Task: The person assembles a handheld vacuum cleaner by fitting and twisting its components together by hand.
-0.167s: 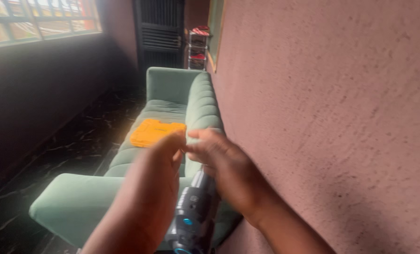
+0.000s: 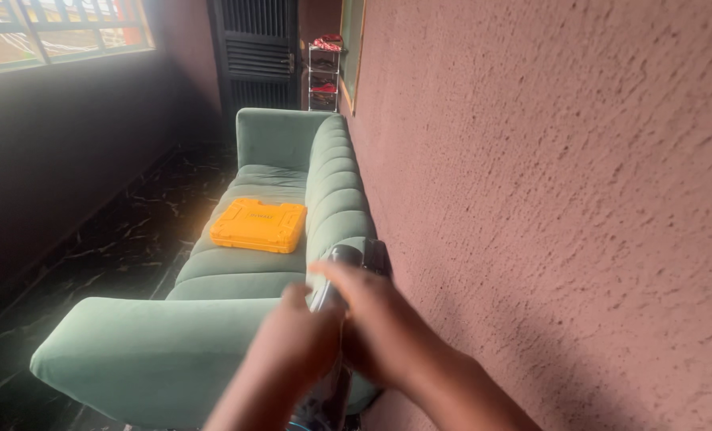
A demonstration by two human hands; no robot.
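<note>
Both hands meet on a grey power tool (image 2: 348, 271) held upright beside the green sofa's (image 2: 276, 199) near armrest. The right hand (image 2: 380, 327) grips its body; the left hand (image 2: 296, 351) curls against it, fingers blurred. A yellow tool case (image 2: 258, 225) lies on the seat beyond.

Daylight enters through the window (image 2: 61, 36) at the upper left, blown out to a hazy glare, and leaves the lower left of the frame dim. It brightens the sofa (image 2: 276, 231) and rakes the textured wall (image 2: 579, 199) at right, giving every bump a small shadow. Both hands (image 2: 348, 335) at bottom centre are smeared by motion blur.
</note>
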